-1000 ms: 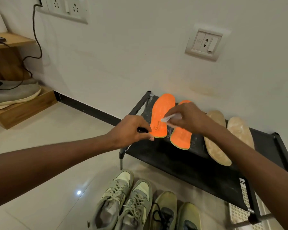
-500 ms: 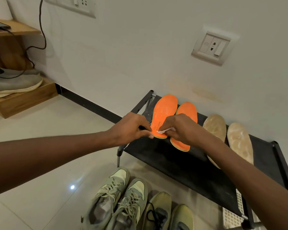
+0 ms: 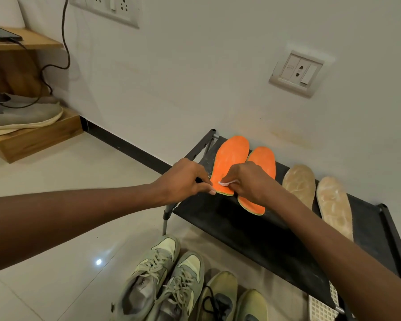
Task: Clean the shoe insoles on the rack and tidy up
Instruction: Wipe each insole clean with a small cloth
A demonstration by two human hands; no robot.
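Observation:
Two orange insoles lie side by side on the black shoe rack (image 3: 252, 230), the left one (image 3: 232, 158) and the right one (image 3: 263, 161). Two tan insoles (image 3: 299, 181) (image 3: 333, 205) lie further right on the same shelf. My left hand (image 3: 185, 181) holds the heel end of the left orange insole against the rack's left edge. My right hand (image 3: 248, 181) pinches a small white wipe (image 3: 227, 182) and presses it on that insole's heel.
Two pairs of sneakers (image 3: 162, 281) (image 3: 232, 297) stand on the tiled floor in front of the rack. A white perforated item (image 3: 320, 309) sits under its right end. A wooden shelf unit with a grey shoe (image 3: 21, 117) and a dangling black cable (image 3: 65, 42) is at the far left.
My right hand has drawn the white wipe down the left orange insole from its middle to the heel. The camera view has dropped slightly; my left hand keeps its hold.

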